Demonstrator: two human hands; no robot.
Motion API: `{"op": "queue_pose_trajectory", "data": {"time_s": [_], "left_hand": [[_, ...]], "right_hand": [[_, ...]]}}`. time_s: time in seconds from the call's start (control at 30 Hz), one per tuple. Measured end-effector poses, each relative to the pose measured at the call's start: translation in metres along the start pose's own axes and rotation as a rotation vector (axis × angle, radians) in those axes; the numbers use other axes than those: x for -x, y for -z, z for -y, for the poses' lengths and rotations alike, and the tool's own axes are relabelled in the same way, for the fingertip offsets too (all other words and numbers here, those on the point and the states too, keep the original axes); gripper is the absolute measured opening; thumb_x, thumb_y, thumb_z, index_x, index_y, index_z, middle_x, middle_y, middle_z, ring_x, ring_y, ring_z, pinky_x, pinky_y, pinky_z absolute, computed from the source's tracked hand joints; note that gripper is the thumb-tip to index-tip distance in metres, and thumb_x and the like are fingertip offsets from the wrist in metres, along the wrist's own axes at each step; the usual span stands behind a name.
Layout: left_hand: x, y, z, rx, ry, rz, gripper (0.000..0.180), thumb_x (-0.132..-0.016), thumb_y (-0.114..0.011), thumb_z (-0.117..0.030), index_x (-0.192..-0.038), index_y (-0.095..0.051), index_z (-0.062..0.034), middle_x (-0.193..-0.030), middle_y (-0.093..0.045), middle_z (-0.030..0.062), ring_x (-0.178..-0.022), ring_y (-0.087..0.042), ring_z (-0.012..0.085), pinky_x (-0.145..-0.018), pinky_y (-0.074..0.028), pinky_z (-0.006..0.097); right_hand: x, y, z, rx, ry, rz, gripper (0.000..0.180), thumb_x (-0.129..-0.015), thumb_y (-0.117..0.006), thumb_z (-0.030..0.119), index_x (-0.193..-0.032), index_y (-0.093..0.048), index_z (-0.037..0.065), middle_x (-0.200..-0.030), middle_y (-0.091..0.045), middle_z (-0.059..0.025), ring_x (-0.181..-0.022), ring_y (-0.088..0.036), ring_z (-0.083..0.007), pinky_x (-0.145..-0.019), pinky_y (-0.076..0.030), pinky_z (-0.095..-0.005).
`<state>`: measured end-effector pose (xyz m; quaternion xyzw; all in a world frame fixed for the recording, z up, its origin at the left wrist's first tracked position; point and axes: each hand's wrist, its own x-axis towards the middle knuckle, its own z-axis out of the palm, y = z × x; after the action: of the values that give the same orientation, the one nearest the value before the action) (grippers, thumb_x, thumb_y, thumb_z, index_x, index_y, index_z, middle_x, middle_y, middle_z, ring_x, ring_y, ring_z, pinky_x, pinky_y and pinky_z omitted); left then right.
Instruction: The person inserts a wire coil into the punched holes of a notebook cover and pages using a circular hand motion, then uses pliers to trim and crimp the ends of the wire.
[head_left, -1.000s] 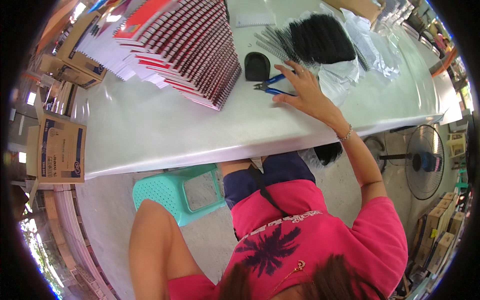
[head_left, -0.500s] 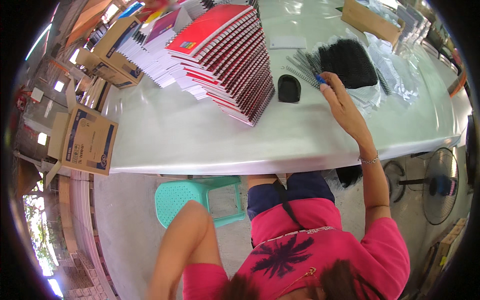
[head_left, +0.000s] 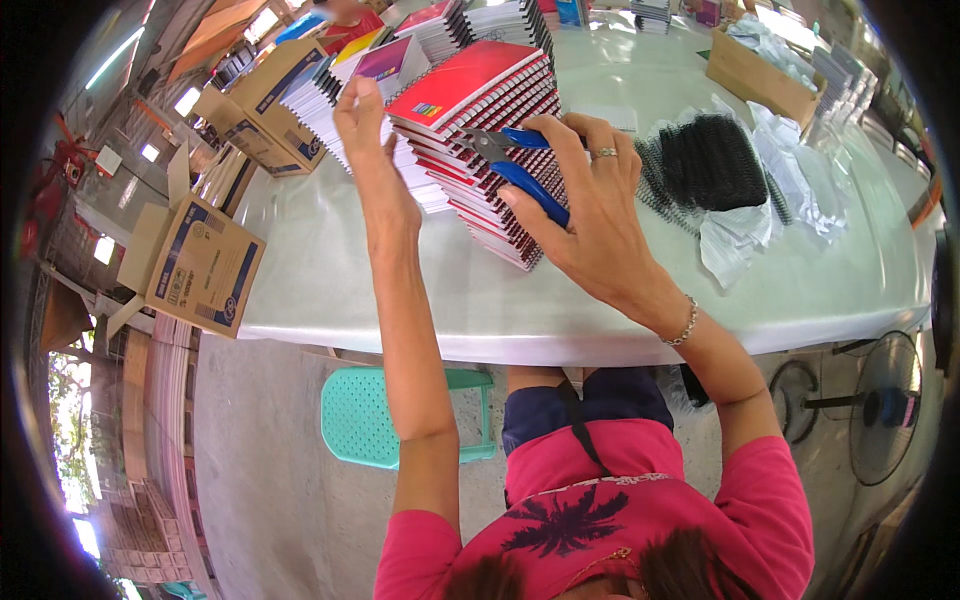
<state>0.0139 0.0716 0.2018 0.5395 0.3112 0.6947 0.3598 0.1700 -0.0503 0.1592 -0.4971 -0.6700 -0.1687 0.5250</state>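
Blue-handled cutting pliers [head_left: 540,190] are gripped in my right hand [head_left: 600,215], jaws pointing left in front of the spiral binding of a tall stack of red-covered notebooks [head_left: 470,85]. Whether the jaws touch the wire is unclear. My left hand [head_left: 365,125] is raised at the left side of this stack, fingers loosely bent and nothing visible in them. Contact with the notebooks cannot be made out. Right of my right hand lies a heap of black spiral binding coils [head_left: 705,160] on white crumpled paper [head_left: 735,240].
More notebook stacks [head_left: 400,60] stand behind, with a person in red [head_left: 350,25] beyond. Cardboard boxes [head_left: 205,265] are at left, an open carton [head_left: 765,75] at far right. Below the table [head_left: 600,335] are a green stool [head_left: 360,415] and a fan [head_left: 885,408].
My right hand has moved left from the coils to the notebook stack, bringing the pliers. My left arm has reached forward from low by my body to the stack's left side.
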Motion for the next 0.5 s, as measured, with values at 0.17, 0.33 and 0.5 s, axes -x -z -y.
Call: {"op": "queue_pose_trajectory", "data": {"time_s": [0.17,0.33,0.5], "left_hand": [[0.011,-0.022,-0.007,0.122,0.193,0.031,0.067,-0.083,-0.07,-0.052,-0.132,-0.05,-0.0107,-0.121,-0.055,0.0076,-0.115,-0.05,0.0213,-0.095,-0.039,0.037],[0.012,-0.022,0.0,0.107,0.224,0.088,0.064,-0.081,-0.073,-0.041,-0.129,-0.043,-0.0115,-0.114,-0.057,0.0112,-0.106,-0.058,0.0231,-0.092,-0.045,0.036],[0.011,-0.021,0.004,0.118,0.215,0.095,0.054,-0.088,-0.064,-0.025,-0.133,-0.039,-0.0083,-0.114,-0.056,0.0164,-0.102,-0.058,0.0223,-0.089,-0.047,0.035]], "right_hand": [[0.005,-0.02,-0.003,0.074,0.012,-0.06,0.059,-0.082,-0.074,0.035,-0.127,-0.052,0.004,-0.117,-0.048,-0.0161,-0.11,-0.044,-0.0347,-0.093,-0.033,-0.0489],[0.008,-0.029,0.001,0.071,-0.032,-0.059,0.059,-0.081,-0.076,0.037,-0.125,-0.054,0.005,-0.117,-0.049,-0.0155,-0.108,-0.045,-0.0341,-0.09,-0.033,-0.0475],[0.01,-0.029,0.002,0.051,-0.045,-0.112,0.055,-0.08,-0.077,0.036,-0.122,-0.056,0.007,-0.113,-0.051,-0.0136,-0.102,-0.047,-0.0326,-0.086,-0.034,-0.0457]]}}
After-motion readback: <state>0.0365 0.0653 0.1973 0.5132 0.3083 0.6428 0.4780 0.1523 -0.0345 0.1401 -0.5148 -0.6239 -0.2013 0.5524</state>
